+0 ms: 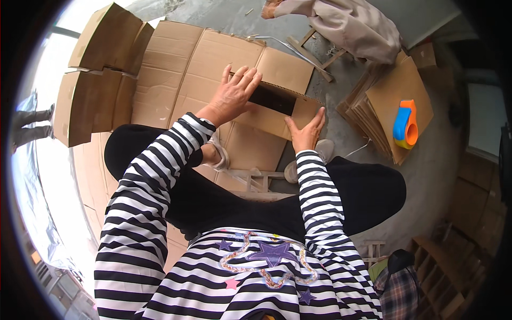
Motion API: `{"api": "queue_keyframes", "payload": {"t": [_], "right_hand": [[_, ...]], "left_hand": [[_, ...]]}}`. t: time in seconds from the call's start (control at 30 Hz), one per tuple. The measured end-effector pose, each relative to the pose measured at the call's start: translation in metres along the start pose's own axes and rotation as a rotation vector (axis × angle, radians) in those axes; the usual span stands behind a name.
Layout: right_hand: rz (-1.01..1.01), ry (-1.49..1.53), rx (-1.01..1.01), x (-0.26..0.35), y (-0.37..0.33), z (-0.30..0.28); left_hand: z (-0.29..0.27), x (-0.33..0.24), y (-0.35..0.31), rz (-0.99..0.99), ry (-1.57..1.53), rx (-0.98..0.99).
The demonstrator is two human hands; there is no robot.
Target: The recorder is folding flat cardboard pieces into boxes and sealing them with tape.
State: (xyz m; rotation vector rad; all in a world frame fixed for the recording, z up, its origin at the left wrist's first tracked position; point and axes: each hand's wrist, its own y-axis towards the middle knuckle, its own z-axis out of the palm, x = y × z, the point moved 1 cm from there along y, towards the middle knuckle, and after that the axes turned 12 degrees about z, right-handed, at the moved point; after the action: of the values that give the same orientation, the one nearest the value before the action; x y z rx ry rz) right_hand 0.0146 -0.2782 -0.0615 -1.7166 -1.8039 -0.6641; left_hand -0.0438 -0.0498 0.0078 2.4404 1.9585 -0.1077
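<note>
Between my hands stands a small brown cardboard box [270,121], its opening showing a dark inside. My left hand [230,98] grips the box's left side, with the fingers stretched over the edge and the thumb lower down. My right hand [306,133] holds the near right corner, its thumb on the near wall and its fingers along the right side. Beyond the opening, a flat brown panel [288,70] extends away; I cannot tell whether it belongs to the box. The box's underside is hidden.
Flattened cardboard [165,80] covers the floor beneath and to the left. Several folded boxes [98,101] stand at the far left. On the right, a blue and orange tape dispenser [405,125] rests on stacked cardboard sheets [392,88]. A cloth-draped wooden stool [352,26] is at the back.
</note>
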Motion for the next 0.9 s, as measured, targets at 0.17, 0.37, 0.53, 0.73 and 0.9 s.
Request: {"api": "queue_keyframes", "payload": {"t": [0.17, 0.37, 0.53, 0.73, 0.9], "right_hand": [[-0.048, 0.138, 0.125, -0.012, -0.001, 0.005], [0.062, 0.456, 0.122, -0.022, 0.007, 0.013], [0.361, 0.443, 0.343, -0.022, 0.030, 0.008], [-0.078, 0.252, 0.585, 0.044, 0.117, -0.017], [-0.515, 0.009, 0.701, 0.099, 0.138, 0.030]], "left_hand": [[0.040, -0.001, -0.038, 0.093, -0.079, 0.008], [0.037, 0.001, -0.040, -0.075, -0.017, -0.042], [0.042, -0.024, -0.045, -0.399, -0.420, -0.218], [0.009, -0.092, -0.065, -0.643, -0.438, -0.369], [0.052, -0.167, -0.088, -0.800, -0.704, -0.447]]}}
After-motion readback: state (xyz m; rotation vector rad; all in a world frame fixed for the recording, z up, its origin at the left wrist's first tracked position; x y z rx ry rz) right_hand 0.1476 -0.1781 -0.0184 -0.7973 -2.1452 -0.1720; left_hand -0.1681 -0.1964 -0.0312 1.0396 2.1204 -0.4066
